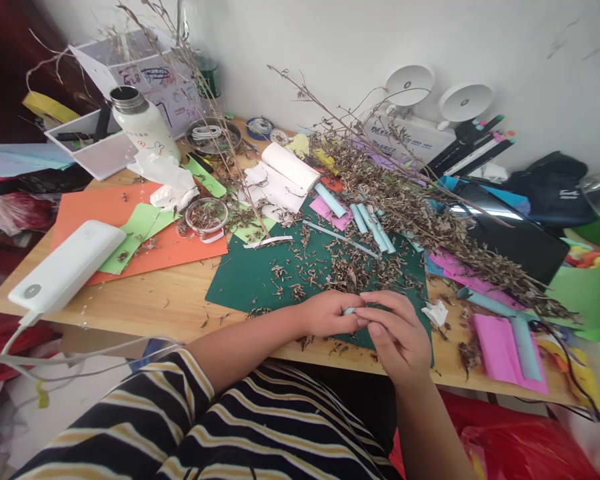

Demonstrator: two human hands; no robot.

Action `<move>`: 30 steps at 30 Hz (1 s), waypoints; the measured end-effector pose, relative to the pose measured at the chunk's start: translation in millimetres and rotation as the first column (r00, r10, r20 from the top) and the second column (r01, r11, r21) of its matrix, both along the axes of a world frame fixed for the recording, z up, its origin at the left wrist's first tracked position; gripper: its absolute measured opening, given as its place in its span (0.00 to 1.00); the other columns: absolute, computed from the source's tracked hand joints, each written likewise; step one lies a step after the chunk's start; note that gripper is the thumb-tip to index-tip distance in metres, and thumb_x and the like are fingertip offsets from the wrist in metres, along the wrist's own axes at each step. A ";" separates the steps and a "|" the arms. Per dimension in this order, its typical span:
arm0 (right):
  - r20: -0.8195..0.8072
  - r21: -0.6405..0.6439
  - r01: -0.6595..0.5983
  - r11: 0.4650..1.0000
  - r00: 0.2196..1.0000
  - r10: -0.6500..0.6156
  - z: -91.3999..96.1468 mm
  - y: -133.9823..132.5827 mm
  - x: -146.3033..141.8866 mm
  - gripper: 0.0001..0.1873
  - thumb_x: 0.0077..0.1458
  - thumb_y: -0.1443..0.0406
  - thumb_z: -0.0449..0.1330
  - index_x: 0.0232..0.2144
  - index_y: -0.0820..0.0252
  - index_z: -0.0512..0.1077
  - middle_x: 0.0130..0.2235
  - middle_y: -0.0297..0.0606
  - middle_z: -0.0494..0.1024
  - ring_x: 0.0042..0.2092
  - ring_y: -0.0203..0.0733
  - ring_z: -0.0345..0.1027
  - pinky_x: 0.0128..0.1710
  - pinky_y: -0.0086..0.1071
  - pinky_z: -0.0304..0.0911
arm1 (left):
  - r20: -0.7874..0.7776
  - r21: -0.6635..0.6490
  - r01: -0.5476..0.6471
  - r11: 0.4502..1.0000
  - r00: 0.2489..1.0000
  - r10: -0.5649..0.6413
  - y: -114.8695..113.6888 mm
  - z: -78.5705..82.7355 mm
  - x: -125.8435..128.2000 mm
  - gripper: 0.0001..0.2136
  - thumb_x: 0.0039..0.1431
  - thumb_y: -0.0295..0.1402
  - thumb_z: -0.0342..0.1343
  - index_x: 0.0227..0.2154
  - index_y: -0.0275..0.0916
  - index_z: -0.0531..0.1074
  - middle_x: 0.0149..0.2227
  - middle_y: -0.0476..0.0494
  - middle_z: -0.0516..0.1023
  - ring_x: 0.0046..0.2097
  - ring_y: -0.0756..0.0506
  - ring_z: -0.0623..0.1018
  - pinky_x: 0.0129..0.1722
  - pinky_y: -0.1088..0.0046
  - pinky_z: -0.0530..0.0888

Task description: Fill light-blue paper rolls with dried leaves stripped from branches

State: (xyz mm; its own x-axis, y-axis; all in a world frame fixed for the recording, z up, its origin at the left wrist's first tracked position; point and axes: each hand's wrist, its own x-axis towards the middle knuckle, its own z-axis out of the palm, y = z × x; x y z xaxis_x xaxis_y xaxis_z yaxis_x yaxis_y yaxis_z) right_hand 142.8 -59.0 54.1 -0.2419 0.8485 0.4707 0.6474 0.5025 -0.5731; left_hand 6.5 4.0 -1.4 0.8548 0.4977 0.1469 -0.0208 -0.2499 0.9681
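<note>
Over the front edge of the dark green mat [240, 280], my left hand [330, 313] and my right hand [400, 333] meet with fingertips together. Between them a small light blue paper piece [349, 311] shows; the fingers cover most of it, so its full shape is hidden. Both hands are closed around it. Just beyond lie crumbled dry leaves [350, 270], scattered across the mat. Farther back, several light blue paper rolls [375, 227] rest side by side, and a thin pale strip [340, 239] lies slanted near them.
A heap of dried leafy stems [405, 193] stretches over the right side. Orange paper [190, 250], a white power bank [67, 267] with a cable and a white bottle [145, 123] occupy the left. A round clear lid [207, 215] holds leaf bits. Pink paper [495, 343] lies at right.
</note>
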 end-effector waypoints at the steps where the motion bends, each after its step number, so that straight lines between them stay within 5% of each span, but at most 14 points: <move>1: 0.011 0.003 0.002 1.000 1.000 -0.002 -0.3 -0.3 2.4 0.13 0.50 0.71 0.50 0.34 0.56 0.71 0.41 0.40 0.69 0.43 0.44 0.62 0.42 0.44 0.59 | -0.015 0.004 0.001 1.000 1.000 -0.001 0.8 0.6 -0.3 0.12 0.55 0.39 0.44 0.24 0.35 0.61 0.22 0.52 0.61 0.27 0.54 0.63 0.28 0.81 0.61; 8: 0.121 -0.005 -0.055 0.998 0.991 0.055 1.3 -0.7 13.1 0.13 0.49 0.72 0.51 0.35 0.57 0.71 0.43 0.42 0.68 0.44 0.45 0.61 0.43 0.43 0.60 | 0.025 -0.036 0.072 0.997 0.997 -0.071 6.0 3.2 -2.7 0.27 0.48 0.58 0.38 0.27 0.35 0.62 0.24 0.51 0.62 0.28 0.52 0.63 0.28 0.80 0.61; 15: 0.155 -0.299 -0.018 0.954 0.986 0.067 21.6 7.2 13.0 0.08 0.51 0.68 0.52 0.30 0.55 0.71 0.33 0.36 0.70 0.36 0.36 0.65 0.35 0.30 0.63 | -0.002 0.000 0.068 0.998 0.998 -0.068 5.3 4.5 -1.4 0.29 0.46 0.60 0.36 0.27 0.35 0.61 0.23 0.51 0.60 0.28 0.52 0.63 0.27 0.79 0.61; 22: 0.191 -0.664 0.110 0.740 0.981 0.025 39.2 24.1 10.5 0.03 0.47 0.65 0.53 0.28 0.57 0.62 0.25 0.29 0.67 0.26 0.32 0.61 0.24 0.25 0.58 | -0.032 0.060 0.059 0.996 0.998 -0.057 3.9 3.5 -1.1 0.29 0.46 0.60 0.35 0.27 0.35 0.62 0.24 0.51 0.62 0.27 0.52 0.63 0.27 0.80 0.61; 26: 0.421 -0.755 0.173 0.633 0.867 0.265 55.0 44.0 1.1 0.05 0.44 0.65 0.53 0.20 0.57 0.59 0.19 0.27 0.64 0.21 0.32 0.55 0.19 0.25 0.48 | -0.089 0.087 0.055 0.995 0.995 -0.048 2.1 3.3 0.6 0.27 0.47 0.58 0.38 0.27 0.35 0.64 0.25 0.49 0.65 0.29 0.51 0.66 0.29 0.80 0.62; 30: 0.678 -0.662 0.353 0.662 0.658 0.327 64.9 55.4 -17.9 0.08 0.39 0.66 0.53 0.15 0.57 0.56 0.15 0.29 0.60 0.18 0.32 0.49 0.17 0.27 0.40 | -0.098 0.096 0.060 0.994 0.994 -0.050 2.1 0.3 2.0 0.28 0.47 0.57 0.39 0.29 0.34 0.66 0.30 0.45 0.70 0.33 0.49 0.68 0.34 0.78 0.64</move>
